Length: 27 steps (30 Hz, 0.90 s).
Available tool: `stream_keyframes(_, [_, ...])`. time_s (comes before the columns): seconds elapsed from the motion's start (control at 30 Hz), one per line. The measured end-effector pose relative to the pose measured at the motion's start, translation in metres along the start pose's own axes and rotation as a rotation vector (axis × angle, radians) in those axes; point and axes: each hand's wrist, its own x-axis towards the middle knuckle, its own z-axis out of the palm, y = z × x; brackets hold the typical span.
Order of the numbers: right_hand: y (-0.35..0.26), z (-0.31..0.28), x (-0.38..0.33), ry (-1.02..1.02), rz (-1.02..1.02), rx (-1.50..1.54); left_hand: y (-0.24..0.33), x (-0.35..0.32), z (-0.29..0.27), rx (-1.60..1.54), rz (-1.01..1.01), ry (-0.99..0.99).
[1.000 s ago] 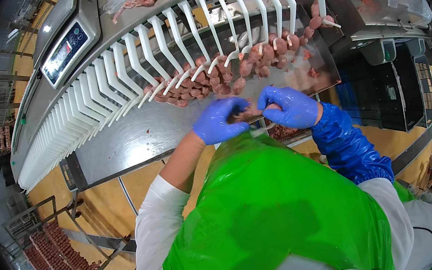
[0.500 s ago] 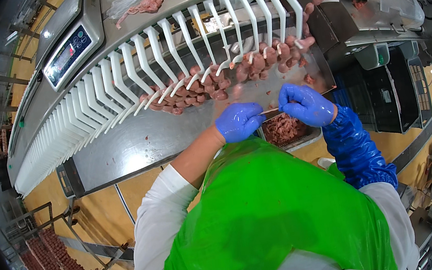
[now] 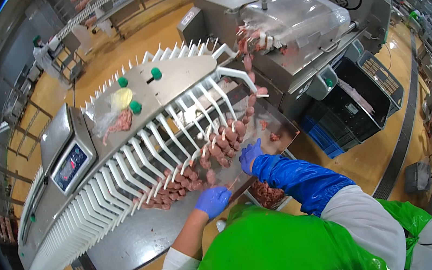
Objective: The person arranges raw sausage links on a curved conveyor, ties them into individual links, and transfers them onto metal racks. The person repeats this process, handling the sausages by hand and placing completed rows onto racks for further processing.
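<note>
My left hand, in a blue glove, is closed with a thin pale strip of sausage casing at its fingertips. Farther to the right, my right hand is just beside the linked sausages. Its fingers look apart and I see nothing in them. White hooks along a steel conveyor carry the links in hanging loops. More sausages bunch at the lower hook tips, above the steel table. My right forearm partly covers a tray of ground meat.
Behind the hooks stand a digital scale and a lump of raw meat. A machine under a clear cover feeds links at the right. Black crates stand beside it. Another person is far left.
My view has swung up and to the right. The right hand has left the left one and reached forward to the links. The left hand still pinches the thin strip.
</note>
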Motion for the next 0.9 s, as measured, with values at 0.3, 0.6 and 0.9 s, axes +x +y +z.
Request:
stream_keyframes(0.3, [0.025,0.011,0.028,-0.120,0.198,-0.073,0.016,-0.028,-0.024,-0.332,-0.141,-0.014])
stream_keyframes(0.6, [0.036,0.018,0.044,-0.257,0.187,-0.079,0.008,-0.057,-0.039,-0.646,-0.193,-0.067])
stream_keyframes(0.9, [0.109,0.063,0.031,-0.057,0.442,0.015,0.033,-0.072,-0.092,-0.686,-0.361,-0.036])
